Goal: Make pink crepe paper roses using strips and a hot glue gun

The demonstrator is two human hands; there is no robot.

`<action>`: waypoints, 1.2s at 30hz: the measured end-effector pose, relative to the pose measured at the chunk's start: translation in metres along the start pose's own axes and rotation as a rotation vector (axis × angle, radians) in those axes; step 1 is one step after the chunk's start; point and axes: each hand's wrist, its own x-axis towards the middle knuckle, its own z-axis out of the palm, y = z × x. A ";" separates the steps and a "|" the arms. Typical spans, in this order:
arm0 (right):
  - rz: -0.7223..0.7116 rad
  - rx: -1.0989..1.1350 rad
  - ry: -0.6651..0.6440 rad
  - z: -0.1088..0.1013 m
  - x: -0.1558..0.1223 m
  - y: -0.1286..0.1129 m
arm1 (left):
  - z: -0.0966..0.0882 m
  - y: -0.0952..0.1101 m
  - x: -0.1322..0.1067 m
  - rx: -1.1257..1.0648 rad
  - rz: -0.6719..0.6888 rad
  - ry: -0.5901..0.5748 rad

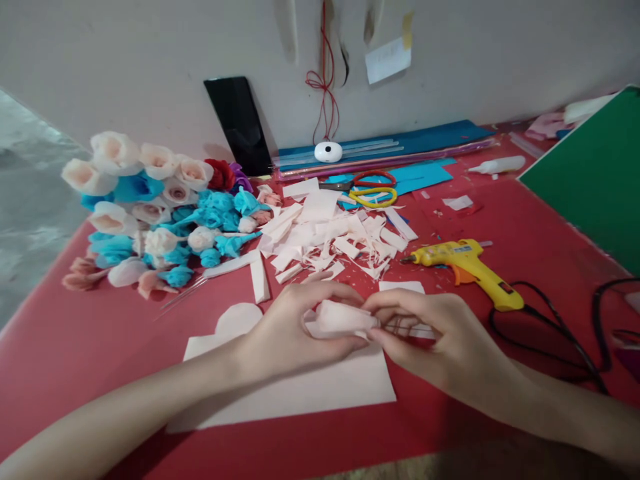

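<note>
Pale-pink, cup-shaped paper piece (345, 317) sits above a pale rectangular paper sheet (345, 387), toward the flat red surface's (280, 443) near edge. Our left hand (287, 327) cradles it; our right hand (445, 333) pinches its narrow end. We judge: base-gathering, next needing a firm pinch.

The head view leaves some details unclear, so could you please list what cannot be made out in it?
- Head view: part of the pale paper piece, hidden by the left hand.
- Head view: part of the large pale sheet, covered by the left hand and forearm.
- Head view: any writing on the wall note, too small and blurred.
- Head view: the green board's far end, cut off by the right edge.
</note>
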 end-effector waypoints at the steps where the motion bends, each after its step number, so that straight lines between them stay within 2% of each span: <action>1: 0.006 -0.017 0.006 0.000 0.001 0.001 | 0.001 -0.001 0.001 0.006 -0.024 -0.003; 5: 0.007 -0.091 0.023 0.001 0.006 0.005 | 0.005 -0.003 0.002 -0.005 -0.129 -0.018; 12: -0.024 -0.262 -0.001 0.003 0.006 0.012 | 0.008 -0.003 0.004 0.010 -0.200 -0.034; 23: -0.110 -0.422 -0.028 0.003 0.005 0.015 | 0.008 -0.010 0.003 -0.093 -0.231 -0.092; 30: -0.106 -0.432 -0.118 -0.005 0.006 0.012 | 0.005 -0.001 0.007 -0.191 -0.408 -0.274; 36: -0.095 -0.418 -0.175 -0.006 0.004 0.010 | 0.006 -0.010 0.004 -0.413 -0.469 -0.413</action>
